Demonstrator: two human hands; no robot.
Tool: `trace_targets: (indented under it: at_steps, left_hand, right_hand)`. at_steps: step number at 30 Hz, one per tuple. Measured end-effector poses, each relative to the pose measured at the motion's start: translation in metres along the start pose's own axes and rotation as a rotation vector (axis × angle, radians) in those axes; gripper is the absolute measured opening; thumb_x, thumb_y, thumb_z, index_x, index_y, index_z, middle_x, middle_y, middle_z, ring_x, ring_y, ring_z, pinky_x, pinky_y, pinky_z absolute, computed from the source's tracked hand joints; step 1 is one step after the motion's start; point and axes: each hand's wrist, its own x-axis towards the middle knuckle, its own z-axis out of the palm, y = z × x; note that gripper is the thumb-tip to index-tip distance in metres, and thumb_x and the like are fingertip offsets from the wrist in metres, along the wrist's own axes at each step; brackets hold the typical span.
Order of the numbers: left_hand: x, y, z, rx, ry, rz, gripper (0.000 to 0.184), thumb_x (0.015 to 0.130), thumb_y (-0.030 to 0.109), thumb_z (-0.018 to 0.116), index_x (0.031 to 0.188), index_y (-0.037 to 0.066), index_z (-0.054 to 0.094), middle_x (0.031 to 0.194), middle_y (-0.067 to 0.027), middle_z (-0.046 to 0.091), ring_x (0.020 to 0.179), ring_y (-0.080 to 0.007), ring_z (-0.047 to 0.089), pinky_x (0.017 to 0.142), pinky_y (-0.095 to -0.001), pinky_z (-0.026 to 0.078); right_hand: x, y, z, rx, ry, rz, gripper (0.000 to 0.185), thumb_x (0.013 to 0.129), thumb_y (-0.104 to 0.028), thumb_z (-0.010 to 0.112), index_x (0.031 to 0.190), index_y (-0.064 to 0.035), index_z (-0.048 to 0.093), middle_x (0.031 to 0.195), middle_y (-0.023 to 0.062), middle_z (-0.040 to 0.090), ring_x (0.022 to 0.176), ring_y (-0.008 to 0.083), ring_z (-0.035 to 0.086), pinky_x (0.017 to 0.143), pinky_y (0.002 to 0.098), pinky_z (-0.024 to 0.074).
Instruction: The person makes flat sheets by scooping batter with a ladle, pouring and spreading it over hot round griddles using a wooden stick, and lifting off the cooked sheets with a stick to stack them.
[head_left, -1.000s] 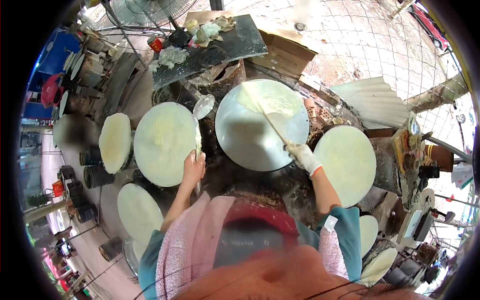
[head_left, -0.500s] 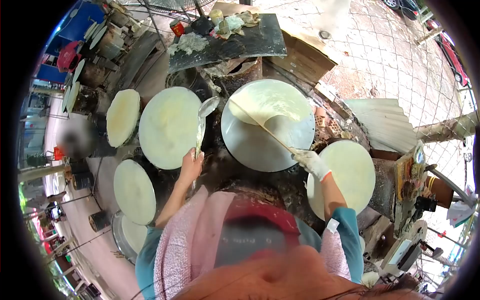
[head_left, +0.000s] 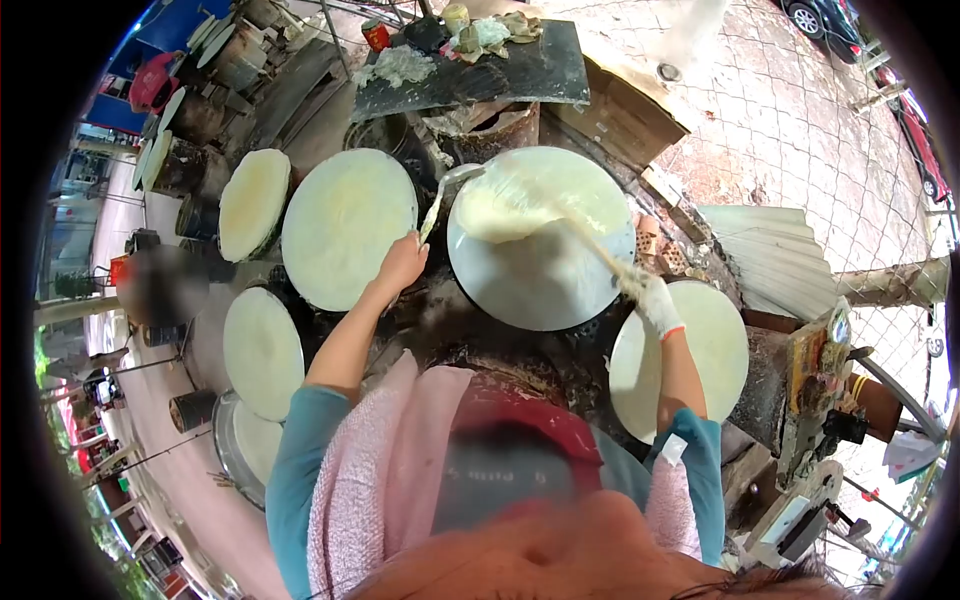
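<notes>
My bare left hand (head_left: 403, 263) grips the batter-coated handle of a ladle (head_left: 433, 210). The ladle's bowl is tipped at the upper left edge of a large round griddle (head_left: 535, 310). Pale batter (head_left: 500, 205) covers the upper part of that griddle, while its lower part shows bare grey metal. In my gloved right hand (head_left: 650, 300) is a thin wooden stick (head_left: 590, 237), reaching up and left over the batter. Its far end is blurred by motion. Below the right wrist lies another griddle (head_left: 710, 350) covered with a pale sheet.
Left of the ladle is a coated round griddle (head_left: 348, 230), with another pale round (head_left: 254, 205) beyond it and one (head_left: 262, 352) nearer me. A dark board (head_left: 480, 80) at the back bears a red can (head_left: 375, 36) and scraps. Bricks (head_left: 672, 258) lie right of the middle griddle.
My left hand has moved right and up, bringing the ladle's bowl to the griddle's edge. The stick has swung right across the batter, and the batter's spread has changed. The view has shifted slightly.
</notes>
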Motion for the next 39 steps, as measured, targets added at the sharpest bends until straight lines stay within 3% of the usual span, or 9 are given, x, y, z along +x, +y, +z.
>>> trace_targets:
  at_steps: [4,8,15,20,26,28,34,38,39]
  left_hand:
    - [-0.011,0.014,-0.004,0.177,-0.1,-0.005,0.022,0.09,0.016,0.051,0.097,-0.005,0.052,0.078,-0.0263,0.063,0.075,-0.0434,0.062,0.066,-0.0517,0.05]
    - [-0.059,0.001,-0.013,0.272,-0.17,0.003,0.023,0.092,0.017,0.047,0.096,-0.005,0.051,0.073,-0.0273,0.062,0.069,-0.0448,0.061,0.063,-0.0533,0.049]
    - [-0.146,-0.011,-0.009,0.269,-0.385,0.18,0.022,0.088,0.008,0.044,0.101,-0.008,0.051,0.072,-0.0248,0.064,0.068,-0.04,0.065,0.059,-0.0498,0.051]
    - [-0.131,-0.042,-0.024,-0.128,-0.258,0.399,0.022,0.092,0.021,0.051,0.094,-0.001,0.053,0.071,-0.0233,0.061,0.064,-0.0462,0.058,0.055,-0.0509,0.045]
    - [-0.131,-0.058,-0.094,-0.518,-0.024,0.203,0.021,0.093,0.018,0.055,0.098,-0.002,0.057,0.078,-0.0216,0.061,0.073,-0.0392,0.061,0.063,-0.041,0.046]
    - [-0.127,-0.082,-0.093,-0.616,0.032,0.268,0.019,0.093,0.016,0.055,0.098,-0.002,0.057,0.079,-0.0207,0.062,0.075,-0.0367,0.062,0.066,-0.0396,0.047]
    - [-0.144,-0.124,-0.095,-0.623,-0.069,0.169,0.018,0.092,0.014,0.055,0.099,-0.002,0.056,0.072,-0.0181,0.059,0.064,-0.0302,0.058,0.061,-0.0373,0.045]
    - [-0.156,-0.135,-0.081,-0.675,-0.018,0.207,0.012,0.097,0.013,0.052,0.094,0.002,0.053,0.068,0.0025,0.044,0.056,-0.0054,0.04,0.051,-0.0227,0.035]
    - [-0.159,-0.132,-0.08,-0.691,-0.023,0.176,0.012,0.095,0.013,0.052,0.094,0.001,0.054,0.068,-0.0019,0.047,0.057,-0.0099,0.043,0.053,-0.0259,0.037]
  right_hand:
    - [0.012,-0.041,0.027,-0.453,-0.138,0.152,0.039,0.091,-0.022,0.063,0.123,-0.0013,0.06,0.089,-0.005,0.059,0.069,0.0047,0.045,0.059,0.0183,0.0409]
    - [-0.011,-0.024,0.047,-0.311,-0.288,0.375,0.03,0.089,-0.03,0.065,0.113,-0.0116,0.066,0.072,-0.0101,0.051,0.052,0.0021,0.037,0.041,0.0192,0.0277]
    - [-0.15,0.004,0.102,0.15,-0.005,0.369,0.046,0.086,-0.019,0.067,0.13,-0.0111,0.056,0.075,-0.0046,0.057,0.049,0.0046,0.04,0.043,0.0204,0.0294]
    - [-0.124,0.062,0.223,0.81,0.03,0.294,0.026,0.091,-0.024,0.062,0.111,-0.0056,0.06,0.07,-0.0022,0.053,0.05,0.007,0.045,0.043,0.0236,0.0379]
    - [0.004,-0.027,0.393,0.652,0.257,0.298,0.018,0.095,-0.032,0.055,0.095,-0.0141,0.058,0.063,-0.0042,0.049,0.045,0.0091,0.042,0.04,0.0236,0.0342]
    - [0.043,0.024,0.419,0.526,0.423,0.211,0.017,0.094,-0.033,0.056,0.097,-0.016,0.06,0.067,0.0,0.054,0.051,0.0124,0.05,0.045,0.0263,0.0405]
    - [0.005,0.091,0.396,0.026,0.949,0.096,0.024,0.096,-0.027,0.051,0.094,-0.0047,0.059,0.069,0.0001,0.054,0.061,0.0128,0.049,0.058,0.0288,0.0431]
    - [-0.031,0.042,0.385,0.469,0.886,0.188,0.023,0.096,-0.028,0.053,0.084,-0.009,0.057,0.062,-0.0006,0.052,0.053,0.009,0.047,0.048,0.0281,0.0358]
    - [-0.025,0.066,0.383,0.225,0.853,0.08,0.024,0.096,-0.029,0.052,0.086,-0.0075,0.058,0.065,0.0039,0.056,0.055,0.0148,0.052,0.05,0.0307,0.0393]
